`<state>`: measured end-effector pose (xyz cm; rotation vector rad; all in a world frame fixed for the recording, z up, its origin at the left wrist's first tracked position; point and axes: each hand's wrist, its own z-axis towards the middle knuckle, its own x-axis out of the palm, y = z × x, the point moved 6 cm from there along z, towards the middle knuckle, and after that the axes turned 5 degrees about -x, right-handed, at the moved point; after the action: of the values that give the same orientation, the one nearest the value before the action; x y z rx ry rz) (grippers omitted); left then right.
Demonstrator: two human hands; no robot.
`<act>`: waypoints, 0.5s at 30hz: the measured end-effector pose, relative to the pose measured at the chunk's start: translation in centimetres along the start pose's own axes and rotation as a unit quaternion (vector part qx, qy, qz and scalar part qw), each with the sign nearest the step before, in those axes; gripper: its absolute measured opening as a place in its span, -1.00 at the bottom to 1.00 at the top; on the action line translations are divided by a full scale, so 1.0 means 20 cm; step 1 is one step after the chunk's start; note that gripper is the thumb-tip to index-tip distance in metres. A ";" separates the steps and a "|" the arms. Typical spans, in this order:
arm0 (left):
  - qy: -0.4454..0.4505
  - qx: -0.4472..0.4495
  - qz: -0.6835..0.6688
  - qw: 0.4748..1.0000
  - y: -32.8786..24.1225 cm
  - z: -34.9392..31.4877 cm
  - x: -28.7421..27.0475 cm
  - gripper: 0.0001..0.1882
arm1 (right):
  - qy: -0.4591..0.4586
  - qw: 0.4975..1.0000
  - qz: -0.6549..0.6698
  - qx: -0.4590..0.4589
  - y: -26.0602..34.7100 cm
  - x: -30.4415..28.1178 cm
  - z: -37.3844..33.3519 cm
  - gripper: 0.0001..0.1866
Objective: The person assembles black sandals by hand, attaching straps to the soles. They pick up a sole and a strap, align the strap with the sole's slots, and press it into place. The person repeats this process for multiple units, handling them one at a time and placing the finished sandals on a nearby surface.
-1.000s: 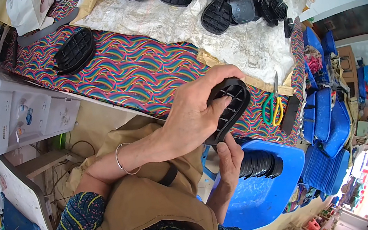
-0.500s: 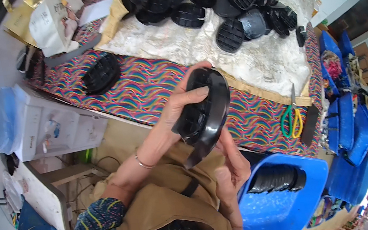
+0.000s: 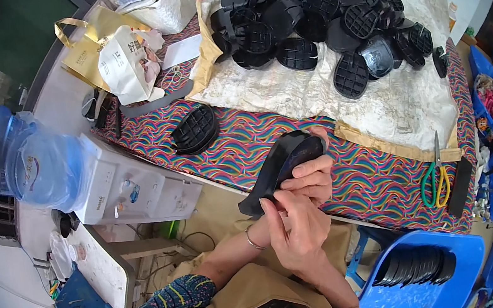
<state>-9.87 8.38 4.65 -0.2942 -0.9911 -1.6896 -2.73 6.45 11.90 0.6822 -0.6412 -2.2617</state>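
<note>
My left hand [image 3: 313, 179], a bracelet on its wrist, is wrapped round a black shoe sole [image 3: 300, 152]. A smooth black strip [image 3: 266, 179] curves round the sole's edge, one end sticking out near my left wrist. My right hand [image 3: 299, 229] is closed just below, thumb and forefinger pinched at the strip's lower edge; the exact contact is partly hidden. On the patterned tablecloth [image 3: 242, 126] beyond my hands lies another black sole [image 3: 195, 130], its gridded side up.
A heap of black soles [image 3: 295, 13] covers part of the white sheet [image 3: 288, 90]. Scissors [image 3: 435, 180] with green and yellow handles lie at the right. A blue tub [image 3: 434, 298] with stacked black strips [image 3: 416, 265] stands at lower right. Left is a water dispenser [image 3: 130, 187].
The held sole has been turned over, from gridded side up to smooth side showing. My right hand has come up to its lower edge. The whole view has shifted left.
</note>
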 end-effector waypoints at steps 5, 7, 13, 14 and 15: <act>-0.007 -0.001 -0.043 0.999 0.01 -0.02 -0.04 -0.69 | -0.007 1.000 -0.013 0.006 -0.01 -0.01 -0.03 -0.64; -0.013 0.006 -0.065 0.998 0.04 -0.01 -0.03 -0.68 | -0.012 0.999 -0.034 0.012 0.00 -0.01 -0.02 -0.62; 0.051 0.026 -0.168 0.984 0.08 0.05 0.00 -0.66 | 0.005 0.985 -0.168 -0.032 0.07 0.06 0.03 -0.56; 0.056 0.026 -0.179 0.982 0.08 0.07 0.01 -0.66 | 0.007 0.982 -0.183 -0.042 0.08 0.08 0.04 -0.57; 0.063 0.027 -0.190 0.979 0.09 0.08 0.03 -0.65 | 0.010 0.979 -0.198 -0.051 0.09 0.09 0.05 -0.57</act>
<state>-8.97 9.01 6.74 0.0430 -1.0437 -1.9922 -3.66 4.23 13.13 0.8391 -0.4026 -2.6264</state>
